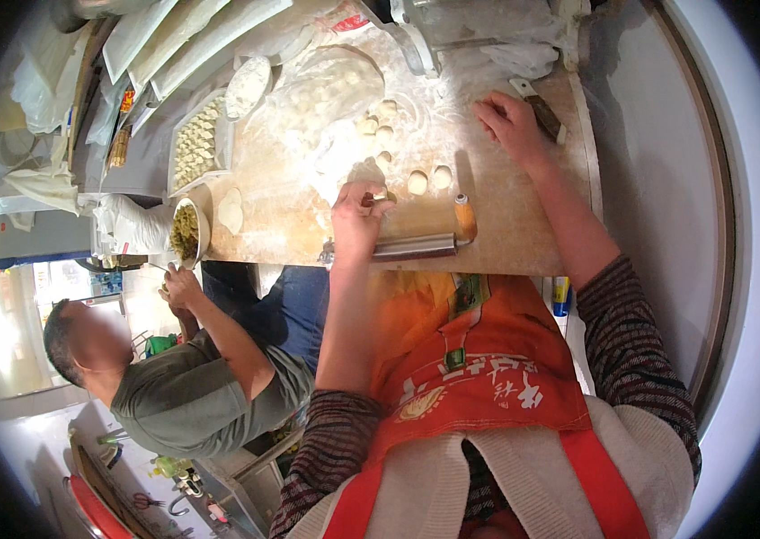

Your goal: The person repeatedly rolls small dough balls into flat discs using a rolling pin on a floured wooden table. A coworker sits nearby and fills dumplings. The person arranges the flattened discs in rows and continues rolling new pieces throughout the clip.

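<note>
My left hand (359, 209) is low over the floured wooden board (508, 215), its thumb and fingers closed around a small piece of dough (380, 195), partly hidden by them. Just in front of my left wrist lies a metal roller (417, 246) with an upturned wooden handle (465, 219). Two flattened dough balls (430, 178) sit right of that hand, and several more (380, 127) are grouped beyond it. Above the right part of the board, my right hand (506, 124) has loosely curled fingers with nothing visible in them. A dough scraper or broad blade (538, 111) lies beside it.
Clear plastic (326, 87) covers more dough pieces. At left are a tray (226, 151) of dumplings, a flour-dusted bowl (248, 87), a flat dough wrapper (231, 211) and a bowl (204, 232) of filling. A seated co-worker (204, 384) has both hands near that bowl. A wall (656, 168) stands right.
</note>
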A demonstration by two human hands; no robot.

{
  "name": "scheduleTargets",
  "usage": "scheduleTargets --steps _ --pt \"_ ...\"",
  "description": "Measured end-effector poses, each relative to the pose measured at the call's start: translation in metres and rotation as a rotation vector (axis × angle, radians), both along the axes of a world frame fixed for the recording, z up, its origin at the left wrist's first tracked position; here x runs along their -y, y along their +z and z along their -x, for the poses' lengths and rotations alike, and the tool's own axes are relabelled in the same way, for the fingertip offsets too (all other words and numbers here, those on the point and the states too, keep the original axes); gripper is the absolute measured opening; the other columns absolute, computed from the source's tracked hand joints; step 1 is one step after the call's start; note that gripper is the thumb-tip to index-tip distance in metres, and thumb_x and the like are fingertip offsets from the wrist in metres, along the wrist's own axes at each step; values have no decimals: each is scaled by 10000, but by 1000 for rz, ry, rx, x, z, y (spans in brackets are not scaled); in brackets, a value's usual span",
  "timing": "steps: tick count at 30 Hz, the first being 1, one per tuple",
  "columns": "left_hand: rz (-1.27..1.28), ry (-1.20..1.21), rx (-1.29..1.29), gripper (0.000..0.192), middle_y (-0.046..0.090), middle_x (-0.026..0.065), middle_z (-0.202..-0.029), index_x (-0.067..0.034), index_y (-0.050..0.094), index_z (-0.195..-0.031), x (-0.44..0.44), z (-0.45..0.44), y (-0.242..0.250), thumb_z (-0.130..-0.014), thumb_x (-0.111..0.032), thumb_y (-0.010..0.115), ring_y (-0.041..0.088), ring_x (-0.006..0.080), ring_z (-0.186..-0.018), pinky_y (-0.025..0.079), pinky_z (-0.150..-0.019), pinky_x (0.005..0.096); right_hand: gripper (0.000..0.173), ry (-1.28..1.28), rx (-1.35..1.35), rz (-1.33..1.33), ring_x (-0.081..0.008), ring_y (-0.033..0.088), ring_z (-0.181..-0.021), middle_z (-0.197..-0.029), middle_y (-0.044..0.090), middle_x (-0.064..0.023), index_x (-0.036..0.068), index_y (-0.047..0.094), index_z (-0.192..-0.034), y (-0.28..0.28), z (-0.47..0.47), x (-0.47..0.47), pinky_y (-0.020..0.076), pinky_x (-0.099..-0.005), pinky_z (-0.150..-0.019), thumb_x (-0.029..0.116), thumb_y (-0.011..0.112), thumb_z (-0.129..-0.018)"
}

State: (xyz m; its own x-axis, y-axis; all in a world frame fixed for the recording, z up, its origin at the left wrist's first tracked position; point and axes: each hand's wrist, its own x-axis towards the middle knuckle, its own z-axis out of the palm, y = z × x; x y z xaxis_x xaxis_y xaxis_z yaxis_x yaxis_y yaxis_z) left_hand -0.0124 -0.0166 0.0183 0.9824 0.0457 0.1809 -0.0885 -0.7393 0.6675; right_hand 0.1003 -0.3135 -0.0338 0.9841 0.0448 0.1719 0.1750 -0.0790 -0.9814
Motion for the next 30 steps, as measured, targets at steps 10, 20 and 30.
scheduleTargets --steps 10,20,30 --pt "-65 50 -104 289 690 93 -877 -35 735 -1011 2 0 4 -741 -31 836 686 196 -768 556 -698 321 287 -10 -22 -25 -87 508 -589 -648 565 3 17 635 -820 1 1 -2 431 -284 -565 262 674 -962" --pt "-117 -19 -41 353 648 170 -1112 -38 690 -1153 2 -6 13 -836 -156 790 659 300 -950 545 -818 406 290 0 -65 -35 -70 504 -590 -655 565 12 16 631 -830 1 -1 0 426 -260 -542 269 674 -966" --pt "-529 95 183 604 387 271 -1473 -93 440 -1469 25 -68 -15 -982 -423 577 326 462 -1415 188 -1177 626 291 -1 -59 -28 -75 497 -589 -651 560 11 17 647 -843 1 1 0 427 -273 -544 281 678 -961"
